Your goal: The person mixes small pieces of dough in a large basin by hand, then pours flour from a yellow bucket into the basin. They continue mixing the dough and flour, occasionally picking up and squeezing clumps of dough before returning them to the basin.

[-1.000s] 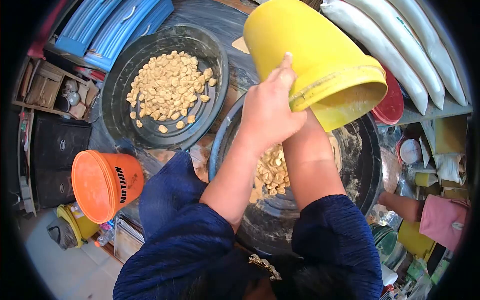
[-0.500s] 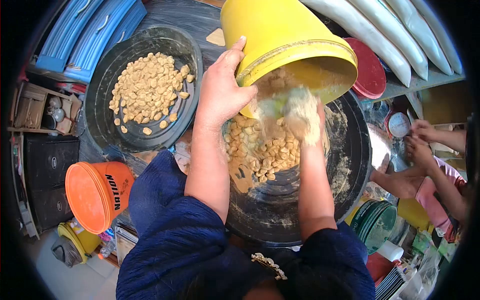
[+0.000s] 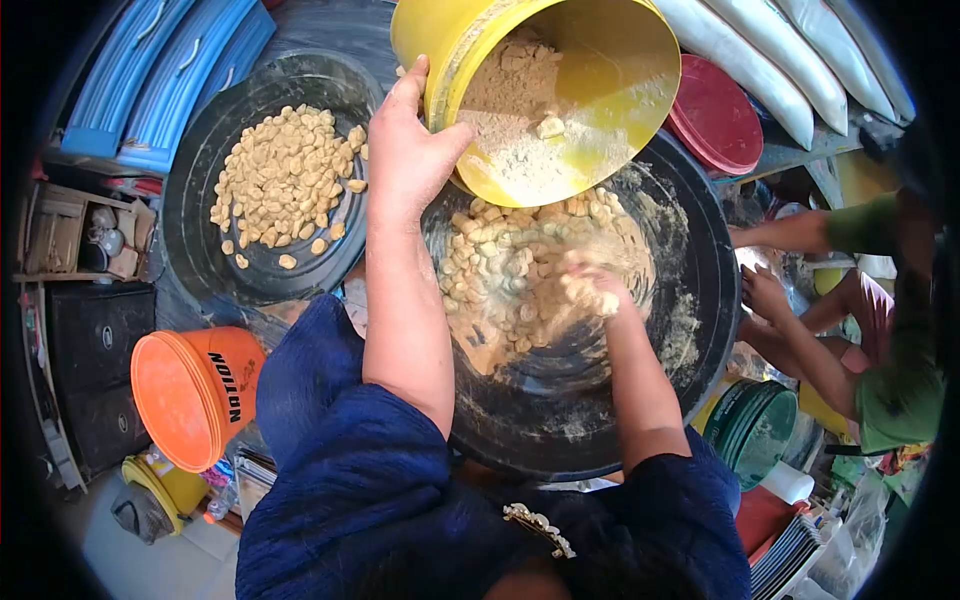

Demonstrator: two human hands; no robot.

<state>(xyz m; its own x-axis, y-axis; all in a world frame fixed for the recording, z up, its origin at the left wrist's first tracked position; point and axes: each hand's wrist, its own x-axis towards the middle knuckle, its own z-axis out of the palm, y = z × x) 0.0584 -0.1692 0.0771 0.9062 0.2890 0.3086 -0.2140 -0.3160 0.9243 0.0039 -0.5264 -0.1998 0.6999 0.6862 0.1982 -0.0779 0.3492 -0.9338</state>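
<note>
My left hand (image 3: 408, 150) grips the rim of a yellow bucket (image 3: 625, 95), which is tipped with its mouth towards me. Inside lie tan powder (image 3: 515, 75) and a small pale lump (image 3: 550, 127). Beneath the bucket's mouth is a wide black basin (image 3: 540, 440) with a heap of small powder-coated lumps (image 3: 490, 250). Dusted with powder, my right hand (image 3: 595, 288) is low in this basin at the heap's right side. Motion blur and powder hide its fingers. More tan lumps (image 3: 275, 175) fill a second black basin (image 3: 190, 245) on the left.
An orange bucket (image 3: 180, 400) stands at lower left, below stacked blue containers (image 3: 130, 80). At upper right are a red round lid or tub (image 3: 715, 115) and long white filled bags (image 3: 750, 60). Other people's arms (image 3: 790, 310) reach in from the right, near a dark green tub (image 3: 755, 430).
The yellow bucket has moved up and left with my left hand, its mouth turned more towards me. My right hand has dropped from the bucket's mouth into the basin. A green sleeve appears right.
</note>
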